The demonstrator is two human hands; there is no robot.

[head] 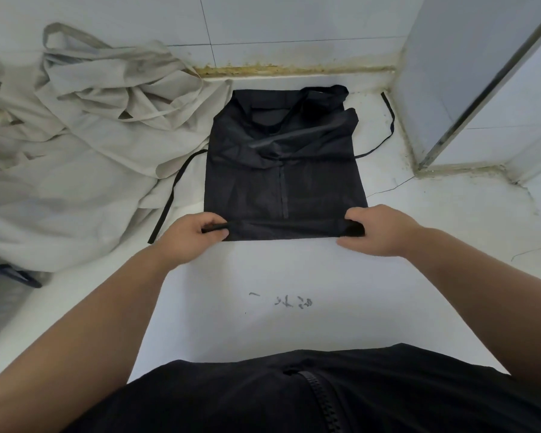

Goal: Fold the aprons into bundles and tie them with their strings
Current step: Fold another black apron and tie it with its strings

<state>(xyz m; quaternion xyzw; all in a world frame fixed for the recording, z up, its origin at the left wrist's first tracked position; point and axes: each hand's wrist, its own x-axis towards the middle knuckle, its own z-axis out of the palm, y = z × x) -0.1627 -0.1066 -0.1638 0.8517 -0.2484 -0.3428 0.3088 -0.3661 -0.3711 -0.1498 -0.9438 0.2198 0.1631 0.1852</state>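
A black apron (pixel 283 170) lies flat on the white counter (pixel 281 276), folded into a narrow rectangle with its neck loop at the far end. Its near hem is turned over into a thin roll. My left hand (pixel 191 234) pinches the left end of that roll and my right hand (pixel 378 229) pinches the right end. One black waist string (pixel 172 195) trails off the left side toward me. The other string (pixel 388 126) curves away on the right, near the wall.
A heap of beige aprons (pixel 85 145) with their straps fills the counter's left side. A dark blue cloth (pixel 0 285) shows at the left edge. Tiled wall runs along the back, and a white column (pixel 469 89) stands at the right. Faint writing (pixel 281 301) marks the counter.
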